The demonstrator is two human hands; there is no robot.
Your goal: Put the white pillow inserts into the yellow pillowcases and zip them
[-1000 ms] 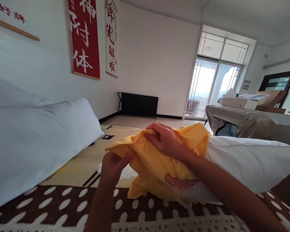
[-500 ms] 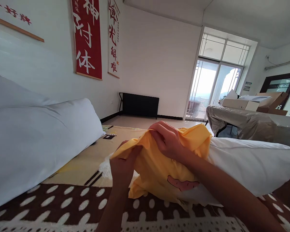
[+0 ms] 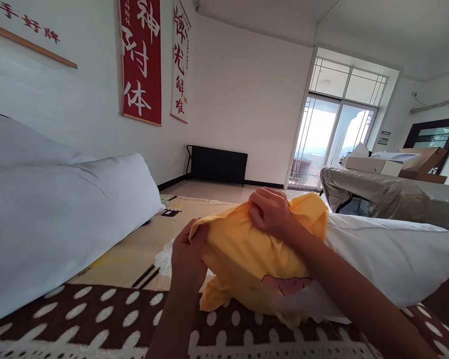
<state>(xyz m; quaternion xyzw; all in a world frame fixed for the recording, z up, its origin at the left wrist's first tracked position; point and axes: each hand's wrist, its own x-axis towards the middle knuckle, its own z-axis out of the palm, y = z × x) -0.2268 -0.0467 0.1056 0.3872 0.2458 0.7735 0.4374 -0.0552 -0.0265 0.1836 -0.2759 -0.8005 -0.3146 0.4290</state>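
Observation:
A yellow pillowcase (image 3: 243,244) with a pinkish printed patch is bunched over the left end of a white pillow (image 3: 389,249). My left hand (image 3: 190,249) is closed on the pillowcase's left edge, with the thumb in front of the cloth. Higher and further right, my right hand (image 3: 271,212) grips the top of the same cloth with bent fingers. The pillow's end inside the yellow fabric is hidden. White material shows under the lower edge of the case, partly behind my right forearm.
Another large white pillow (image 3: 67,214) lies at the left. Beneath everything spreads a beige and brown blanket (image 3: 108,304) with white spots. A plastic-covered table (image 3: 389,189) with open boxes (image 3: 381,162) stands at the back right. A black panel (image 3: 219,164) leans by the far wall.
My right hand has slid right along the top of the pillowcase, away from my left hand. The cloth between them is stretched wider. My left hand stays on the edge, shifted slightly.

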